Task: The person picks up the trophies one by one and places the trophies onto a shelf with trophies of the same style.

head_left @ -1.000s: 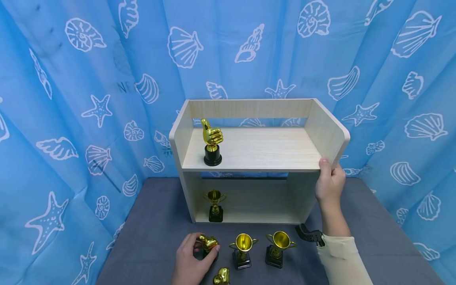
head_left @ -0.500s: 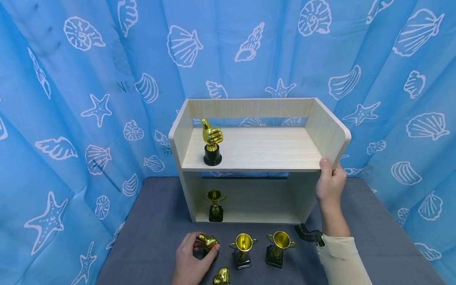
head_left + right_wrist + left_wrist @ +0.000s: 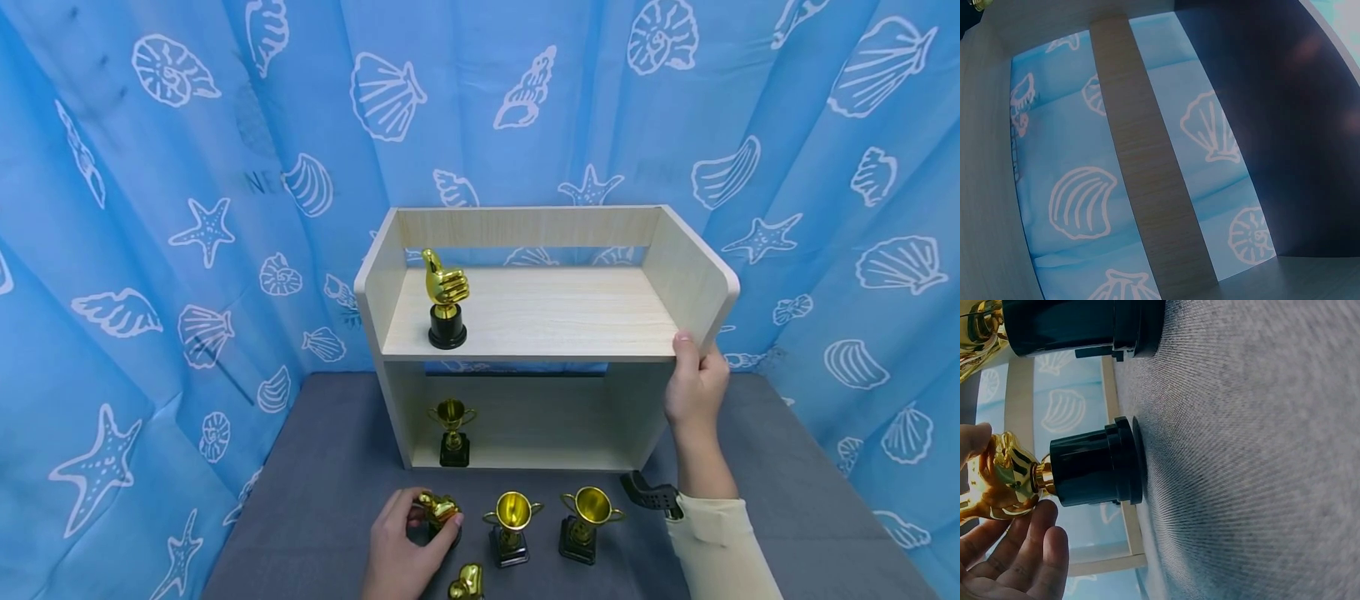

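My left hand (image 3: 405, 546) grips a gold thumbs-up trophy (image 3: 1013, 481) by its gold top, thumb on one side and fingers on the other. Its black round base (image 3: 1094, 465) is upright, right at the grey cloth in the left wrist view. My right hand (image 3: 696, 387) holds the pale wooden shelf (image 3: 555, 312) at its right side, thumb on the front edge of the upper board. Another thumbs-up trophy (image 3: 447, 304) stands at the left of that board. A gold cup trophy (image 3: 453, 437) stands at the left on the lower level.
Two gold cup trophies, one in the middle (image 3: 512, 525) and one to its right (image 3: 585, 525), stand on the grey cloth (image 3: 300, 500) before the shelf. Another gold-topped trophy (image 3: 468, 579) is cut off at the bottom edge. A blue shell-patterned curtain (image 3: 480, 100) hangs behind.
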`<state>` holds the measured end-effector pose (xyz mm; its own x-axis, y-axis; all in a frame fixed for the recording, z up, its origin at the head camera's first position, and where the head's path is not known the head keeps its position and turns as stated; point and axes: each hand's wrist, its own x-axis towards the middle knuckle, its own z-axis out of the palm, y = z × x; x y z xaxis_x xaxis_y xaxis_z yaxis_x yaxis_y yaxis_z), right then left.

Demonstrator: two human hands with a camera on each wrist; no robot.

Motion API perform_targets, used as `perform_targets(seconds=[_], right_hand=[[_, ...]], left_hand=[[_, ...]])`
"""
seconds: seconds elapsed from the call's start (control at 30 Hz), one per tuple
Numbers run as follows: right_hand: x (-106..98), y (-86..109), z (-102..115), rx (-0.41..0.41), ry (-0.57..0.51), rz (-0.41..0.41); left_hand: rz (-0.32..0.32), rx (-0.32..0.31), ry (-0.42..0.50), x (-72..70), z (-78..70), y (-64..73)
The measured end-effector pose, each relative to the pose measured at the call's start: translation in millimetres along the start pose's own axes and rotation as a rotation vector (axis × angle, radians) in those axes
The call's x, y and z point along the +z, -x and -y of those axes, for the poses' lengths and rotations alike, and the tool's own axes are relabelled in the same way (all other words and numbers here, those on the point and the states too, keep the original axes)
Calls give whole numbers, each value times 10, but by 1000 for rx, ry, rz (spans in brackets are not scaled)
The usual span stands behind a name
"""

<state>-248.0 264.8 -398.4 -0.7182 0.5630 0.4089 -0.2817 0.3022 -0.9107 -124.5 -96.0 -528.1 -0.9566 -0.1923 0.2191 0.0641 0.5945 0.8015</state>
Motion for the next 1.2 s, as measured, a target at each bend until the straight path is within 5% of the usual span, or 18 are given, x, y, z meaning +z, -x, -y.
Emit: perform_targets(seconds=[1.2], right_hand=[[1,22,22,11,3,-3]], left_hand=[[-23,30,-3,-62,-69,25]])
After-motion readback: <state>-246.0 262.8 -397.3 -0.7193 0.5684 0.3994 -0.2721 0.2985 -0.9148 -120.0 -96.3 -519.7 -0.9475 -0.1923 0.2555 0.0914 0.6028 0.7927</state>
